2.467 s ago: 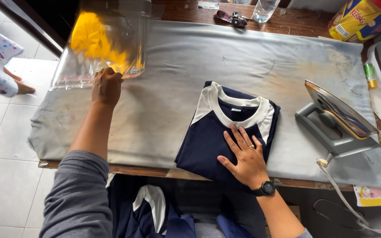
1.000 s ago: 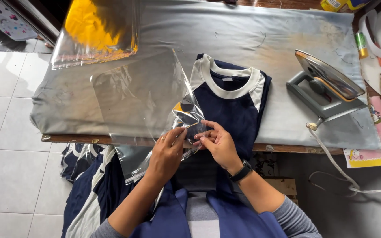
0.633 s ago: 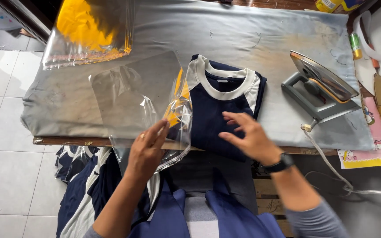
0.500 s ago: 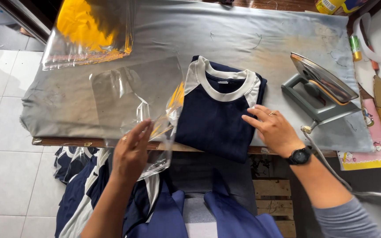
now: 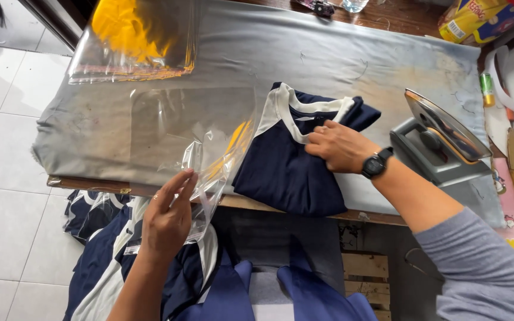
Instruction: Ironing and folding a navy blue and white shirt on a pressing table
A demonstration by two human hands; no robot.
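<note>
Your left hand (image 5: 168,217) is raised at the near edge of the bench (image 5: 352,53), fingers spread and mostly straight, pressing against the open mouth of a clear plastic bag (image 5: 191,134); you hold the bag's lip up with the fingertips and thumb rather than with a closed fist. The bag lies flat across the grey padded cover of the bench, its open end crumpled and hanging over the near edge, just left of the shirt. Your right hand (image 5: 337,145), with a black wristwatch (image 5: 374,164) on the wrist, is curled over the folded navy shirt with a white collar (image 5: 295,157), gripping the cloth near the neckline; the fingers are bent down into the fabric. The shirt sits near the middle of the bench, its lower edge reaching the front edge, touching the bag's open end on its left side. To the right of the shirt, well apart from your hand, a flat iron (image 5: 441,142) rests tilted on its heel. At the far left corner lies a stack of clear bags (image 5: 132,38) with something yellow inside. Below the bench, by your left arm, a heap of more navy and white garments (image 5: 99,238) lies on the tiled floor (image 5: 1,178).
</note>
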